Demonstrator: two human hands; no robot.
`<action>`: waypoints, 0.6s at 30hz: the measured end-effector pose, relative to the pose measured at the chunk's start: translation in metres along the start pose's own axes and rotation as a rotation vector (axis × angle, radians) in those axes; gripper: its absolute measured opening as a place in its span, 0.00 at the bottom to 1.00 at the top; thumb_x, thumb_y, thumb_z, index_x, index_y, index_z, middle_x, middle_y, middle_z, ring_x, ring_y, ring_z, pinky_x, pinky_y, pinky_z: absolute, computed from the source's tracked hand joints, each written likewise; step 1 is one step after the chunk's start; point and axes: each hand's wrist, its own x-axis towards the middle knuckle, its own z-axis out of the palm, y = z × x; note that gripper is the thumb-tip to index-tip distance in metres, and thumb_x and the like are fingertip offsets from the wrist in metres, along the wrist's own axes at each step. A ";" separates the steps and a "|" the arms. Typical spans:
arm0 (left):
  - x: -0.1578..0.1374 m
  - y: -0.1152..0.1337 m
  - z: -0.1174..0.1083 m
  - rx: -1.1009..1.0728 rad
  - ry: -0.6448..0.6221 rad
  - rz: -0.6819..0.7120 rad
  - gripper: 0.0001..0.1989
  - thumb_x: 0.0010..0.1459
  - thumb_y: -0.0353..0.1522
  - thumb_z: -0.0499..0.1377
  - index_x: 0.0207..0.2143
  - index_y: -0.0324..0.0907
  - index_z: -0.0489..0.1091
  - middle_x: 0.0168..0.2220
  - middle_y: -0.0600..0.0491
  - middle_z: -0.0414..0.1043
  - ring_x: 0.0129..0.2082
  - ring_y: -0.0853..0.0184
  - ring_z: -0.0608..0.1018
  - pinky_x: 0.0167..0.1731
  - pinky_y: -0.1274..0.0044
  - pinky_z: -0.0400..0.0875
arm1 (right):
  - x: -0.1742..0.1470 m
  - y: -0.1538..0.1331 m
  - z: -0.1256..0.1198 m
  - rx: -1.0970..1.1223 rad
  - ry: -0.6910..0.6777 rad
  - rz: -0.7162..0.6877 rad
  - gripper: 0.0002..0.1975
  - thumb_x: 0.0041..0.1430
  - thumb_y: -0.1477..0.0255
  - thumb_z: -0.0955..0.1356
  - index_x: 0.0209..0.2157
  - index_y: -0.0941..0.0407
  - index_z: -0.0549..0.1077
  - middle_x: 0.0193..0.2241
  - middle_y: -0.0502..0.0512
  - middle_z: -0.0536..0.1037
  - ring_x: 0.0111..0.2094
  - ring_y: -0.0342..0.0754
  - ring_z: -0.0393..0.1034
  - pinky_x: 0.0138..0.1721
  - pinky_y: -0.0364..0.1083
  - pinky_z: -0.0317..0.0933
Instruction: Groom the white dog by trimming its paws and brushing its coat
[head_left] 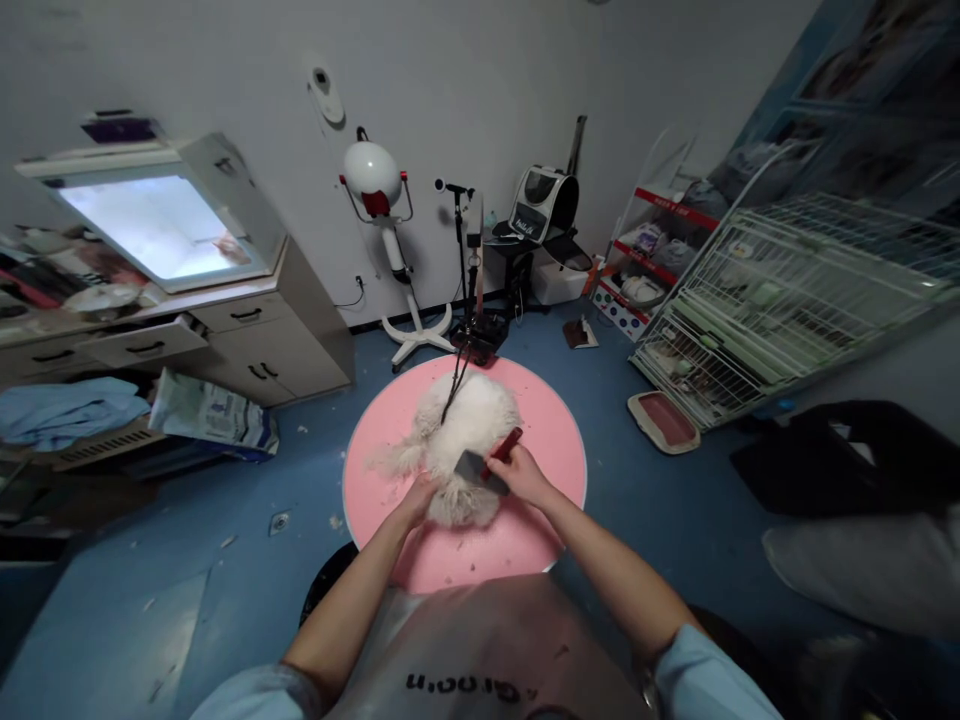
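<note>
**Head view: red-handled brush held at a white, fluffy coat**

At the lower centre of the frame, a white, fluffy animal (474, 415), apparently a dog, is borne on a round pink table (553, 430). A red-handled brush (513, 440) is held over the near part of its coat. Its handle is wrapped by the curled fingers of the right hand (521, 474); the broad grey head is set against or just above the fur. The left hand (420, 498) is placed at the coat's lower-left edge, fingers partly bent; whether fur is pinched cannot be told. Dark cords (456, 385) are seen reaching down to the animal from above.

The brush can be judged light and stiff, best held by its handle, with the pins kept clear of skin. The coat looks soft and easily parted, but could be tugged painfully at a knot; the animal is best steadied gently by the body, since it may shift.

Inverted dark lettering, seemingly "Groom", can be read on the apron (480, 640) at the bottom. Pale script on the pet carrier (534, 205), upper right of centre, and white lettering on the red-edged shelf rack (660, 262), upper right, cannot be made out reliably.
</note>
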 end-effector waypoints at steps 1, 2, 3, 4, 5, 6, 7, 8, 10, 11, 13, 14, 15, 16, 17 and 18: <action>0.001 0.001 0.001 -0.002 0.005 -0.007 0.15 0.46 0.37 0.63 0.34 0.35 0.74 0.29 0.45 0.77 0.30 0.58 0.76 0.33 0.70 0.69 | -0.001 0.002 0.007 0.003 0.006 0.034 0.08 0.48 0.66 0.67 0.28 0.56 0.67 0.26 0.52 0.73 0.30 0.47 0.67 0.36 0.47 0.64; 0.002 0.002 0.003 -0.003 0.011 -0.011 0.16 0.46 0.38 0.63 0.34 0.35 0.74 0.29 0.46 0.77 0.30 0.59 0.76 0.34 0.70 0.69 | -0.003 0.005 0.013 0.008 0.062 0.048 0.09 0.48 0.66 0.67 0.29 0.56 0.67 0.26 0.51 0.73 0.30 0.47 0.67 0.36 0.47 0.64; 0.003 0.003 0.004 -0.003 0.015 -0.011 0.17 0.46 0.39 0.63 0.34 0.35 0.74 0.30 0.46 0.77 0.30 0.59 0.77 0.34 0.70 0.70 | -0.004 0.007 0.019 0.015 0.134 0.048 0.09 0.48 0.66 0.67 0.30 0.56 0.67 0.28 0.52 0.73 0.31 0.47 0.68 0.36 0.47 0.64; 0.004 0.004 0.005 0.001 0.017 -0.006 0.18 0.45 0.40 0.63 0.34 0.35 0.74 0.31 0.46 0.78 0.30 0.60 0.77 0.35 0.70 0.70 | -0.005 0.009 0.023 0.024 0.202 0.039 0.10 0.48 0.66 0.67 0.31 0.56 0.67 0.29 0.52 0.73 0.32 0.47 0.68 0.37 0.47 0.64; 0.005 0.005 0.006 0.004 0.017 0.001 0.19 0.45 0.40 0.63 0.35 0.35 0.74 0.32 0.45 0.78 0.31 0.60 0.77 0.36 0.70 0.70 | -0.005 0.011 0.026 0.036 0.253 0.025 0.10 0.48 0.66 0.67 0.32 0.56 0.67 0.29 0.52 0.73 0.32 0.48 0.68 0.37 0.47 0.64; 0.005 0.006 0.006 0.007 0.016 0.011 0.19 0.45 0.40 0.63 0.35 0.34 0.75 0.33 0.45 0.78 0.31 0.60 0.77 0.36 0.70 0.70 | -0.005 0.012 0.026 0.049 0.272 0.017 0.10 0.48 0.66 0.67 0.32 0.56 0.67 0.29 0.52 0.73 0.32 0.48 0.68 0.37 0.47 0.64; 0.005 0.006 0.007 0.009 0.011 0.023 0.19 0.45 0.40 0.63 0.36 0.34 0.75 0.34 0.45 0.78 0.32 0.60 0.77 0.37 0.70 0.70 | -0.005 0.011 0.025 0.058 0.248 0.022 0.10 0.48 0.65 0.68 0.31 0.56 0.67 0.28 0.51 0.73 0.31 0.47 0.67 0.36 0.47 0.64; 0.005 0.007 0.007 0.009 0.006 0.035 0.20 0.45 0.40 0.63 0.36 0.34 0.75 0.34 0.45 0.78 0.33 0.60 0.77 0.37 0.70 0.70 | -0.003 0.010 0.023 0.061 0.199 0.034 0.10 0.47 0.65 0.68 0.30 0.56 0.67 0.26 0.51 0.72 0.30 0.47 0.67 0.34 0.47 0.64; 0.004 0.007 0.007 0.009 -0.004 0.054 0.21 0.46 0.40 0.62 0.38 0.34 0.74 0.35 0.45 0.77 0.34 0.60 0.77 0.38 0.70 0.70 | 0.003 0.005 0.014 0.043 0.118 0.053 0.10 0.46 0.65 0.69 0.27 0.55 0.67 0.23 0.49 0.70 0.27 0.46 0.65 0.31 0.46 0.63; 0.003 0.007 0.007 0.013 -0.007 0.058 0.21 0.47 0.41 0.62 0.38 0.33 0.74 0.35 0.45 0.77 0.34 0.60 0.76 0.37 0.70 0.69 | 0.007 0.001 0.008 0.028 0.145 0.040 0.09 0.47 0.65 0.69 0.27 0.56 0.67 0.23 0.49 0.70 0.26 0.46 0.65 0.31 0.46 0.62; 0.002 0.006 0.008 0.031 -0.012 0.058 0.21 0.48 0.42 0.62 0.37 0.33 0.74 0.35 0.44 0.77 0.33 0.60 0.76 0.35 0.71 0.69 | 0.014 -0.006 0.000 0.010 0.308 -0.032 0.08 0.50 0.65 0.67 0.27 0.56 0.67 0.24 0.51 0.71 0.28 0.46 0.65 0.32 0.46 0.62; 0.002 0.006 0.008 0.038 -0.020 0.058 0.22 0.48 0.42 0.62 0.37 0.32 0.74 0.34 0.44 0.77 0.33 0.60 0.76 0.35 0.72 0.69 | 0.017 -0.009 -0.002 0.005 0.344 -0.065 0.08 0.51 0.65 0.66 0.28 0.56 0.67 0.25 0.51 0.72 0.29 0.46 0.65 0.33 0.46 0.62; 0.002 0.005 0.008 0.041 -0.033 0.058 0.22 0.47 0.43 0.62 0.37 0.32 0.74 0.34 0.44 0.77 0.32 0.60 0.76 0.35 0.72 0.69 | 0.020 -0.011 -0.002 0.000 0.317 -0.081 0.08 0.51 0.65 0.67 0.28 0.56 0.67 0.26 0.51 0.72 0.29 0.46 0.66 0.33 0.45 0.62; 0.002 0.004 0.008 0.041 -0.044 0.058 0.22 0.47 0.43 0.62 0.37 0.32 0.73 0.35 0.43 0.77 0.32 0.60 0.76 0.35 0.72 0.69 | 0.022 -0.012 -0.003 -0.004 0.253 -0.076 0.08 0.50 0.65 0.67 0.27 0.56 0.67 0.25 0.51 0.72 0.28 0.46 0.65 0.31 0.45 0.61; 0.003 0.003 0.008 0.041 -0.047 0.055 0.23 0.47 0.44 0.62 0.37 0.32 0.73 0.35 0.43 0.77 0.32 0.60 0.76 0.36 0.72 0.69 | 0.023 -0.012 -0.003 -0.009 0.184 -0.053 0.09 0.48 0.65 0.68 0.26 0.56 0.67 0.23 0.50 0.71 0.26 0.45 0.64 0.30 0.45 0.61; 0.003 0.001 0.007 0.045 -0.039 0.049 0.24 0.46 0.44 0.62 0.38 0.32 0.73 0.35 0.43 0.77 0.32 0.60 0.76 0.36 0.71 0.69 | 0.025 -0.012 -0.004 -0.019 0.153 -0.025 0.09 0.47 0.65 0.68 0.25 0.56 0.66 0.22 0.49 0.70 0.25 0.45 0.63 0.28 0.44 0.60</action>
